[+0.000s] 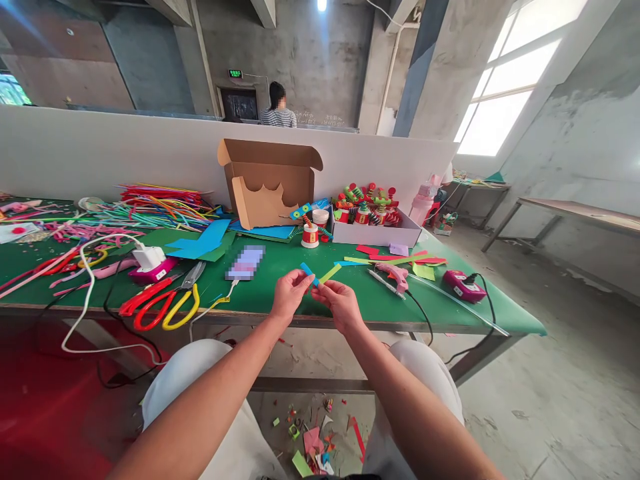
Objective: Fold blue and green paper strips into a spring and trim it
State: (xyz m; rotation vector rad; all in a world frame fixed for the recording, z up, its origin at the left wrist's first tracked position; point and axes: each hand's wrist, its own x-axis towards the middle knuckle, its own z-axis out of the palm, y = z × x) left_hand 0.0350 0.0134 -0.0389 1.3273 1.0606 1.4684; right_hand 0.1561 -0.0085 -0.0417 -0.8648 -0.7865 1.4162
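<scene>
Just over the table's front edge, my left hand (293,293) is closed in a pinch on a short blue paper strip (307,271). Beside it, my right hand (341,303) pinches a light green paper strip (331,273) where it meets the blue one. The two strips form a V, their lower ends partly hidden by my fingertips. Behind my hands stands a paper-cup figure (310,235) with a red band, a coiled neck and a blue head with round eyes. To the right lie a pink hot glue gun (394,275) and a white pen (383,283).
Scissors (187,283), a charging phone (245,263) and blue card (203,241) lie left. Pipe cleaners (150,213) are piled behind. A box (373,235) holds several finished figures near an open cardboard box (270,177). A purple power socket (464,287) sits right; scraps (314,441) litter the floor.
</scene>
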